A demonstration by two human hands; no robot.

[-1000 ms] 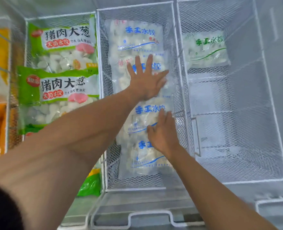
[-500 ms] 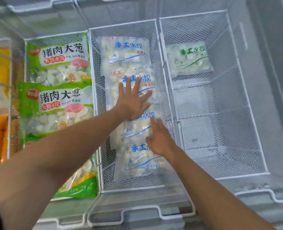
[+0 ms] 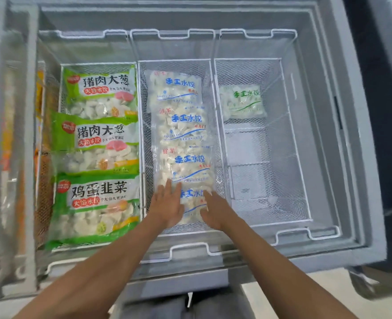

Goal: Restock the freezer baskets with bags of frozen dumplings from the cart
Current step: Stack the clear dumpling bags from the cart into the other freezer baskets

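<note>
— Which step is this?

— Settling a row, I'd say. Both hands are in the middle basket (image 3: 142, 125), at the lower centre of the frame. The left hand (image 3: 167, 204) lies flat with straight fingers on the nearest blue-lettered bag (image 3: 193, 207), pressing its left part. The right hand (image 3: 215, 209) rests on the bag's right edge; its fingers look fairly straight and I see nothing pinched, so I read it as open too, though the blur makes that less sure.

— Where do the dumplings stand?

— Four clear bags with blue lettering lie overlapped in a line down the middle basket, from upper centre to where the hands are. The left basket (image 3: 62, 88) holds three green-printed bags (image 3: 98, 134), filling it top to bottom. The right basket (image 3: 282, 139), in the right half of the frame, has only one green-lettered bag (image 3: 242, 101) at its far end; the rest of its mesh floor is bare.

— So what comes next?

— By my judgement, the middle row is done once this bag lies flat. Then the hands must lift clear and go to the cart, which is not in view, for more bags. The right basket is the obvious place for them.

— Anything to mind?

— Laying each new bag flat and overlapped like its neighbours, label up, starting just beside the lone bag.
</note>
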